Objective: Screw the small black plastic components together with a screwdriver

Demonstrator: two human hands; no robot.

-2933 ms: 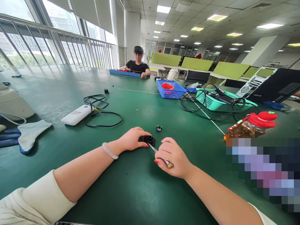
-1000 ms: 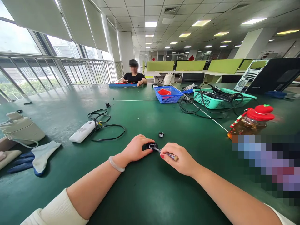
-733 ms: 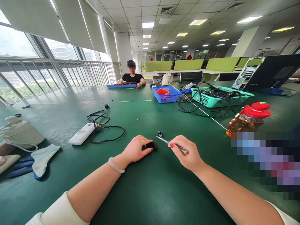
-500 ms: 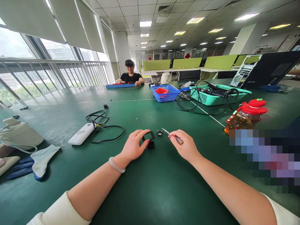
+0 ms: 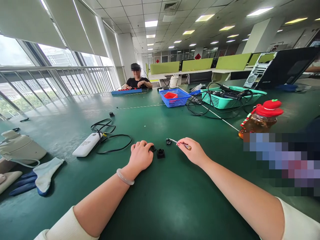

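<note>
My left hand (image 5: 141, 154) rests low on the green table with its fingers curled. A flat black frame (image 5: 152, 148) shows at its thumb and fingertips, mostly hidden under them. Just right of that hand sits a small black square part (image 5: 160, 153) with a raised middle. My right hand (image 5: 192, 150) grips a slim pointed metal tool (image 5: 187, 146) with a brown handle end. The tool's tip meets, or nearly meets, a small black part with shiny bits (image 5: 168, 141) lying between the two hands.
A white power bank (image 5: 87, 144) with a looped black cable lies left; a glove (image 5: 48, 173) is nearer. Blue basket (image 5: 175, 100), green basket (image 5: 222, 103) with cables and a red-lidded jar (image 5: 262, 118) stand to the right. A person (image 5: 137, 78) sits across the table.
My left hand has lowered the black frame to the table and moved slightly left, uncovering the black square part. My right hand has brought the tool's tip left to the small black part.
</note>
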